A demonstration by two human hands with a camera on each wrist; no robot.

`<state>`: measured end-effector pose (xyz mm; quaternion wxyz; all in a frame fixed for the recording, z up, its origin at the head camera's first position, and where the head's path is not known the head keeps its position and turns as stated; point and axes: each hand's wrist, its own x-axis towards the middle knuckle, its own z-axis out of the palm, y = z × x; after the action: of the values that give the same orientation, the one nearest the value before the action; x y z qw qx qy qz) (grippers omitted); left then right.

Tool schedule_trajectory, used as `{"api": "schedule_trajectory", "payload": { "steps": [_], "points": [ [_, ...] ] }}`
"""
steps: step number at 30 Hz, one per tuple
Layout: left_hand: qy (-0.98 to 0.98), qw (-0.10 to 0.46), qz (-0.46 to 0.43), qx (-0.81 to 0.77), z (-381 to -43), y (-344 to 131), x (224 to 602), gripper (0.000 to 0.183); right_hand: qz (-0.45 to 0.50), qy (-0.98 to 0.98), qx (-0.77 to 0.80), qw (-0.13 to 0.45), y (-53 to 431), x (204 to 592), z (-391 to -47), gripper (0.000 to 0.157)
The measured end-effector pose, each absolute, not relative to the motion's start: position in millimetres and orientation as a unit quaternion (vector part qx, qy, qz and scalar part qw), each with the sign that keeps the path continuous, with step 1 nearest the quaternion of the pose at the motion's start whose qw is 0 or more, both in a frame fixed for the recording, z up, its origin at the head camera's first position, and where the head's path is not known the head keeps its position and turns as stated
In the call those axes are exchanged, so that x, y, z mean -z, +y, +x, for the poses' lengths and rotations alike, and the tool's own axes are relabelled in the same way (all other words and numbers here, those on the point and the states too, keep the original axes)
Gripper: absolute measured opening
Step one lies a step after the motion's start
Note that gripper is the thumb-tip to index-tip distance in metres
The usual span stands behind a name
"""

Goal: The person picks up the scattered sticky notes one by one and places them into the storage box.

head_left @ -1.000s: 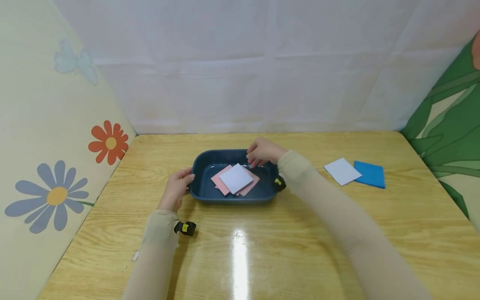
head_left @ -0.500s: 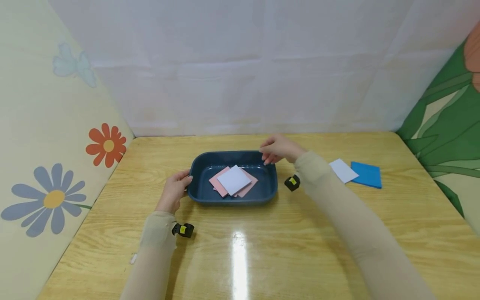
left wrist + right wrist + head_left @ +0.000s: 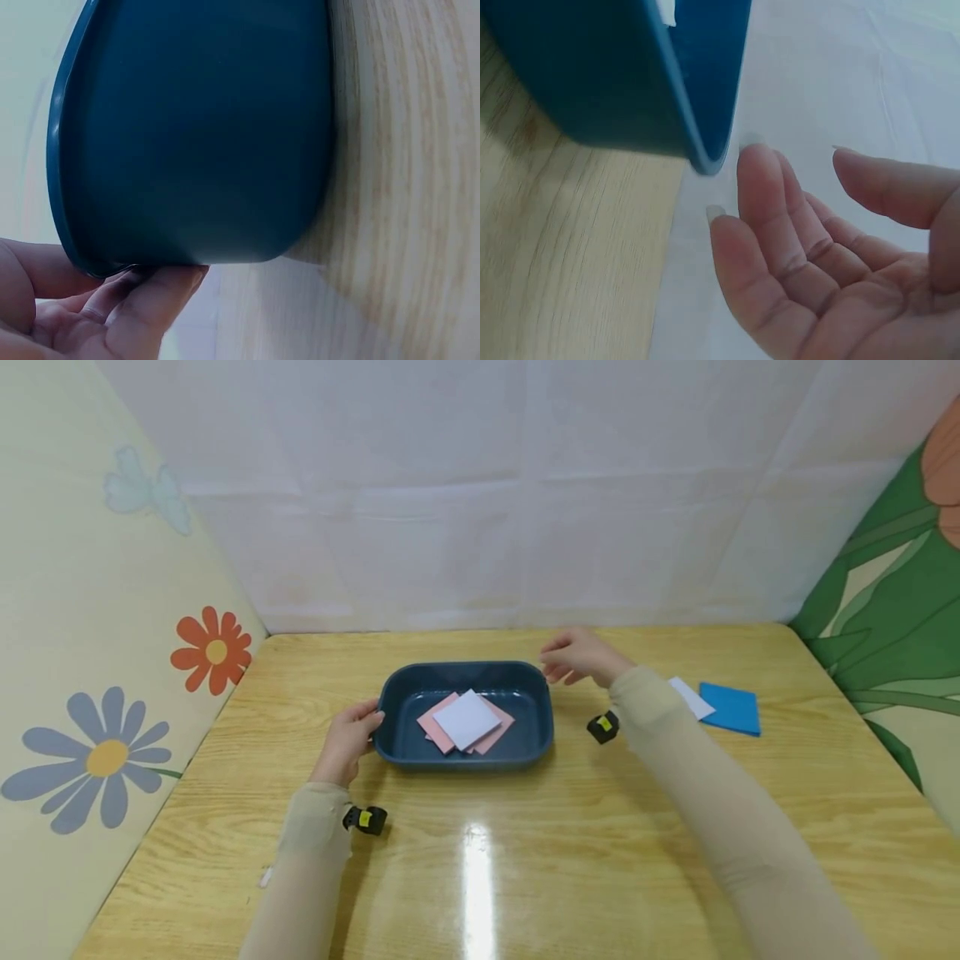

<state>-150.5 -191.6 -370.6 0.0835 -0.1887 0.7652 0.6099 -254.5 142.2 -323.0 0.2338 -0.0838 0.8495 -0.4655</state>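
A dark blue rectangular tub (image 3: 517, 752) with rounded corners sits on the table. Inside it, a white square of paper (image 3: 467, 720) lies over several pink squares (image 3: 495, 737). My left hand (image 3: 348, 739) pinches the tub's left end, thumb over the rim and fingers against the outer wall, as the left wrist view shows. Just beyond the tub's far right corner is my right hand (image 3: 585, 656). Its fingers are loosely bent, and the right wrist view shows the palm bare, thumb apart, fingertips close to the tub's rim.
On the right of the wooden table (image 3: 600, 860) lie a white square (image 3: 693, 700), partly hidden by my right sleeve, and a blue square (image 3: 731, 710). A white cloth (image 3: 480, 502) hangs behind. A small white scrap (image 3: 266, 877) is near my left forearm.
My right hand has moved from over the inside of the tub, rightward past its right end. My left hand stays on the rim, and the squares inside lie as before.
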Motion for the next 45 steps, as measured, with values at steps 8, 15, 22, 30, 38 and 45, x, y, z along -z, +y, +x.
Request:
{"api": "schedule_trajectory", "payload": {
  "steps": [8, 15, 22, 30, 38, 45],
  "points": [
    [0.766, 0.082, -0.186, -0.61, -150.9, -191.8, 370.3, 0.044, -0.077, 0.848, 0.475, 0.222, 157.5, 324.8, -254.4, 0.041],
    [0.765, 0.084, -0.188, -0.61, -150.2, -190.9, 370.5, 0.044, -0.08, 0.853, 0.47, 0.213, 167.7, 326.8, -251.7, 0.042],
    [0.764, 0.086, -0.18, -0.613, -149.5, -192.5, 371.2, 0.045, -0.077, 0.852, 0.471, 0.214, 176.8, 326.6, -248.2, 0.043],
    [0.77, 0.087, -0.172, -0.609, -148.3, -194.2, 369.7, 0.046, -0.062, 0.858, 0.465, 0.21, 187.4, 328.6, -245.5, 0.045],
    [0.769, 0.086, -0.175, -0.609, -148.1, -193.2, 370.2, 0.045, -0.063, 0.861, 0.461, 0.205, 200.3, 334.1, -242.2, 0.043],
    [0.765, 0.085, -0.176, -0.613, -147.8, -192.5, 370.9, 0.046, -0.058, 0.867, 0.454, 0.198, 212.9, 337.5, -239.1, 0.044]
  ]
}}
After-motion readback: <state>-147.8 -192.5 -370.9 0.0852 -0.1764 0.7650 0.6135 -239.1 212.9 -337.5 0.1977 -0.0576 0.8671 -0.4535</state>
